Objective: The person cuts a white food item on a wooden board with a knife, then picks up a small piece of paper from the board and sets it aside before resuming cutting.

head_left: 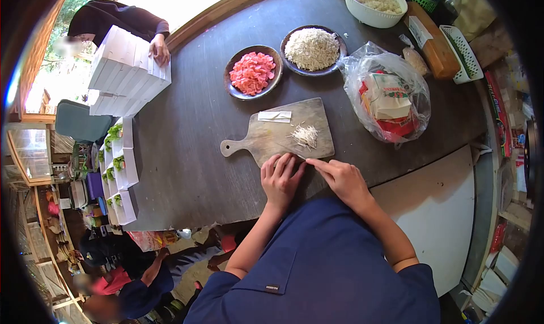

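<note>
A wooden cutting board (258,132) with a handle lies on the dark table in front of me. On it are two flat white strips (275,116) and a small heap of thin white shreds (306,137). My left hand (280,181) is at the board's near edge, its fingers curled down; what lies beneath them is hidden. Close beside it, my right hand (344,182) is closed around a knife (296,155), of which only a thin line of blade shows, reaching toward the left fingertips. The knife's handle is covered by my fingers.
Beyond the board stand a bowl of pink slices (253,73) and a bowl of white shreds (311,49). A plastic bag with packets (391,100) sits at right, a white basin (375,12) behind. At left, a person's hand (160,50) touches stacked white boxes (127,66); open boxes (126,171) hold greens.
</note>
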A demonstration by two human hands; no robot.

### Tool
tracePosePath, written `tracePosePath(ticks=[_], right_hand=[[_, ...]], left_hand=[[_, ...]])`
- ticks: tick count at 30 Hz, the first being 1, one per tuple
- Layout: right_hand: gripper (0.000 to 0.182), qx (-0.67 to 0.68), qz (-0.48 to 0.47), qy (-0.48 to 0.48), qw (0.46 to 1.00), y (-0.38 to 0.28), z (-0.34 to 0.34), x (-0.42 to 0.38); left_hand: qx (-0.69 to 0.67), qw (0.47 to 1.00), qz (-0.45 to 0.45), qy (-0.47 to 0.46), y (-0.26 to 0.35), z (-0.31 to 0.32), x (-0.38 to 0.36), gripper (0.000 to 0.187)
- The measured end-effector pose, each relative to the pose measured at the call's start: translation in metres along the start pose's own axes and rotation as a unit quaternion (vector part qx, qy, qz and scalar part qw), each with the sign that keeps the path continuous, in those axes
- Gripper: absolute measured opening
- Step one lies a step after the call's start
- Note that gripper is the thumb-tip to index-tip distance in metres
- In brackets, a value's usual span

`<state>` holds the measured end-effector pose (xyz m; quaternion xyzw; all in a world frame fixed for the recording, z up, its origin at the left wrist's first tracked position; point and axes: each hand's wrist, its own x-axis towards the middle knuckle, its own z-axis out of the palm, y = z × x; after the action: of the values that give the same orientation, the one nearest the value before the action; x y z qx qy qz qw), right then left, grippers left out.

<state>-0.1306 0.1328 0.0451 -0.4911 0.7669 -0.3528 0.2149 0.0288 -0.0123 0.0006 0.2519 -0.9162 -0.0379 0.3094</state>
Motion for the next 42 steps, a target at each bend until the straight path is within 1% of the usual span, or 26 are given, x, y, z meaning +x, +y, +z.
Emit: tracePosePath(ticks=[1, 8, 11, 14, 16, 20, 22, 26, 35, 40, 42], right_hand=[[0.039, -0.022, -0.003, -0.006, 1.000, 0.000, -0.001, -0.002], [0.039, -0.011, 0.000, -0.009, 1.000, -0.001, -0.005, -0.008], [0.039, -0.034, 0.008, -0.010, 0.999, 0.000, -0.001, -0.007], [0.038, -0.019, 0.008, 0.004, 1.000, 0.006, 0.010, -0.001], [0.038, -0.006, -0.018, 0.020, 1.000, 0.005, 0.017, 0.006], [0.038, 0.018, -0.020, 0.030, 0.999, 0.006, 0.011, 0.010], [0.037, -0.005, 0.000, 0.004, 1.000, -0.002, -0.001, 0.003], [0.037, -0.018, 0.007, -0.003, 1.000, -0.004, -0.004, -0.004], [0.039, -0.009, 0.004, -0.004, 1.000, -0.004, -0.003, -0.006], [0.038, -0.056, -0.004, 0.011, 0.998, -0.001, 0.005, -0.004], [0.038, -0.041, -0.013, 0.022, 0.999, 0.001, 0.015, 0.001]], left_hand=[[0.000, 1.000, 0.000, -0.007, 0.000, 0.000, 0.000, 0.034], [-0.008, 1.000, -0.003, -0.003, 0.000, 0.001, -0.001, 0.033], [-0.013, 1.000, -0.001, -0.017, -0.002, 0.001, -0.003, 0.033], [-0.012, 1.000, 0.001, -0.009, 0.000, 0.002, -0.002, 0.032], [-0.004, 1.000, -0.001, -0.005, 0.000, 0.001, -0.001, 0.032], [-0.006, 1.000, 0.000, 0.003, -0.001, 0.002, 0.000, 0.031], [-0.005, 1.000, -0.001, 0.004, 0.000, 0.002, -0.002, 0.030], [-0.001, 1.000, 0.001, 0.000, 0.000, 0.000, -0.001, 0.030], [-0.005, 1.000, -0.004, -0.005, -0.001, 0.001, -0.003, 0.031], [-0.003, 1.000, 0.002, -0.006, -0.002, 0.001, -0.003, 0.032], [0.003, 1.000, 0.006, -0.007, -0.001, 0.001, -0.003, 0.032]])
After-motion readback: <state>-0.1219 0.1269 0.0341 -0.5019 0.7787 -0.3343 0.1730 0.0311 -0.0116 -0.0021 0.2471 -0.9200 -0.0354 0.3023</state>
